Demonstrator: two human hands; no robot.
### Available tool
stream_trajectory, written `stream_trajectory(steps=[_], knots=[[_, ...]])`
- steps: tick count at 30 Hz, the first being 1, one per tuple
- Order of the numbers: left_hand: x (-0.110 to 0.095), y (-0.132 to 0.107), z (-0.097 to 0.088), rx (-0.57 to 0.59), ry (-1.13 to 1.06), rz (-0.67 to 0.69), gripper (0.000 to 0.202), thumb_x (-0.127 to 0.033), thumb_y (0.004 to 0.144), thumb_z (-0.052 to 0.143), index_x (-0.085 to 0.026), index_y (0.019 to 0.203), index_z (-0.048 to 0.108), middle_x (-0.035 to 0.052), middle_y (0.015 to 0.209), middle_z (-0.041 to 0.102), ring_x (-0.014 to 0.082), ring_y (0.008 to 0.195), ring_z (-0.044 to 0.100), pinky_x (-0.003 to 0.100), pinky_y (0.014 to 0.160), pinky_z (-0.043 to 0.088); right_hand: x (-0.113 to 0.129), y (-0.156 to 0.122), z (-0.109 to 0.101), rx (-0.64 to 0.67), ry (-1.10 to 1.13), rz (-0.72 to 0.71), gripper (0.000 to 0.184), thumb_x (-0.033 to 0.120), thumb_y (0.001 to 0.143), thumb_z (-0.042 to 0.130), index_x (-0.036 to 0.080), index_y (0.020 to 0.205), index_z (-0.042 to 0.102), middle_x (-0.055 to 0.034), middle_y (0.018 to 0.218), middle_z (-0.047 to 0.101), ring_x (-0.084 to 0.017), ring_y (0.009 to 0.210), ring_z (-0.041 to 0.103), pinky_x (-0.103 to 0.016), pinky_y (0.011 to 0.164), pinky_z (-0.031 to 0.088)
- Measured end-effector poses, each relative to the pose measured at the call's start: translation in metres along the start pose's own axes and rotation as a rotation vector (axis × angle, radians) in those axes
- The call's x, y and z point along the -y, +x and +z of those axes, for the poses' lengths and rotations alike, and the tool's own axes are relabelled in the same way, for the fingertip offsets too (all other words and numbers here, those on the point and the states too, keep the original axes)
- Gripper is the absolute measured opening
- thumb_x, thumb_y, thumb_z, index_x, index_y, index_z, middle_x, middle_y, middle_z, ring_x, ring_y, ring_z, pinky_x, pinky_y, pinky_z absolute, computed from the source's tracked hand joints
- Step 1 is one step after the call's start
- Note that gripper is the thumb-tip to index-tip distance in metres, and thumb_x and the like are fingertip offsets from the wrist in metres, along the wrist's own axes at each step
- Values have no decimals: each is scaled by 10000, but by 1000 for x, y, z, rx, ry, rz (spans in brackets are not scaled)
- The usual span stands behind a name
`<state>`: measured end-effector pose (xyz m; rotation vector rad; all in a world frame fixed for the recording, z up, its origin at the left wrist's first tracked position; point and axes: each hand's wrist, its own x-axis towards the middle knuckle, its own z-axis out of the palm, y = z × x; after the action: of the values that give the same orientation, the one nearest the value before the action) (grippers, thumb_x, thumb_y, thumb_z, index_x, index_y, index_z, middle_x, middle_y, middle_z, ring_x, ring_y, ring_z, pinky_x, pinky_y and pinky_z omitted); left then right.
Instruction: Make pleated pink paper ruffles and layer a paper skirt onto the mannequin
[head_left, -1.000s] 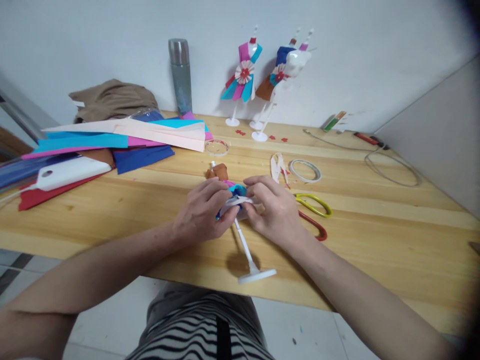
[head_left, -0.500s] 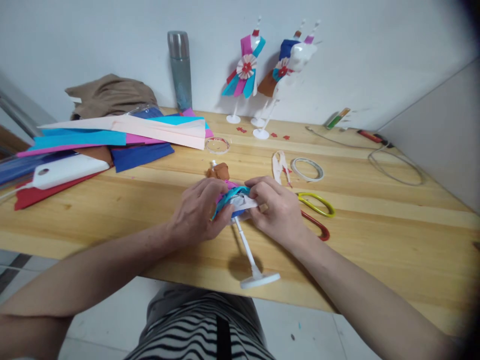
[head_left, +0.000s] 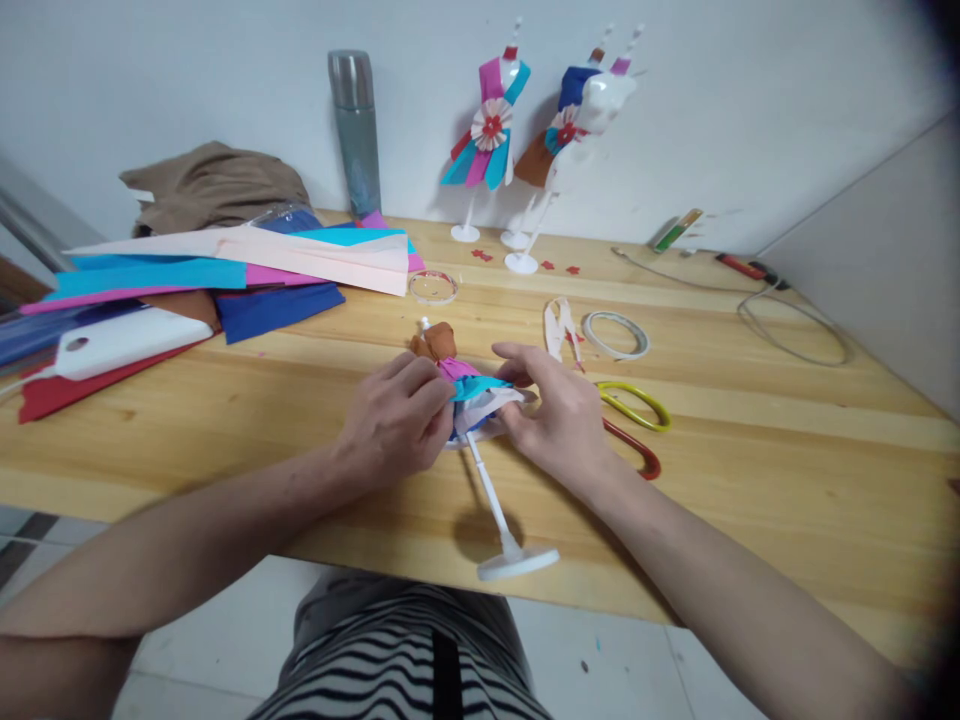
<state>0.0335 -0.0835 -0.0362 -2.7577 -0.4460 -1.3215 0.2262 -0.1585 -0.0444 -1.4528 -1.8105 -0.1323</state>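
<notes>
A small white mannequin stand (head_left: pixel 491 490) lies tilted on the table, its round base towards me and its top pointing away. Brown crepe paper (head_left: pixel 441 342) wraps its upper part, with pink paper at the waist. Below hangs a layered skirt (head_left: pixel 480 388) of light blue, white and dark blue paper. My left hand (head_left: pixel 401 410) is closed on the skirt's left edge, its fingertips partly hidden. At the opposite side my right hand (head_left: pixel 551 405) has its index finger stretched out and its thumb by the white layer, fingers apart around the skirt's edge.
Yellow- and red-handled scissors (head_left: pixel 637 408) lie right of my right hand, near a tape roll (head_left: pixel 615 335) and pale paper strips (head_left: pixel 559 330). Folded coloured paper (head_left: pixel 300 255) and a white power strip (head_left: pixel 135 340) lie left. Dressed mannequins (head_left: pixel 491 125) and a flask (head_left: pixel 356 140) stand behind.
My right hand has loosened from its pinch, its index finger lifting off the skirt. My left hand has drawn slightly left with fingers curled tighter. More of the pink and light blue paper shows.
</notes>
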Motion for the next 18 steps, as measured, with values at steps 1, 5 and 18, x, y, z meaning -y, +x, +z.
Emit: stream_trajectory(steps=[1, 5, 18], knots=[[0, 0, -1, -1, 14, 22, 125, -120, 856, 540, -187, 753, 565, 45, 740, 646, 155, 687, 570, 269, 621, 489, -1, 0, 0, -1, 6, -2, 435, 116, 734, 524, 197, 1157, 582, -60, 861, 712, -229, 749, 676, -366, 678, 557], [-5, 1, -5, 25, 39, -9, 46, -206, 849, 578, -186, 808, 571, 51, 764, 654, 177, 711, 575, 289, 636, 490, 0, 1, 1, 13, 37, -12, 330, 109, 762, 522, 206, 1056, 637, -60, 866, 707, -210, 744, 670, -335, 659, 552], [-16, 3, 10, 28, 139, -82, 119, -267, 880, 581, -166, 942, 599, 54, 796, 662, 205, 761, 596, 309, 646, 482, 8, 2, -1, -19, -87, -96, 156, 185, 905, 533, 205, 951, 680, -30, 716, 637, -165, 612, 604, -269, 542, 461]])
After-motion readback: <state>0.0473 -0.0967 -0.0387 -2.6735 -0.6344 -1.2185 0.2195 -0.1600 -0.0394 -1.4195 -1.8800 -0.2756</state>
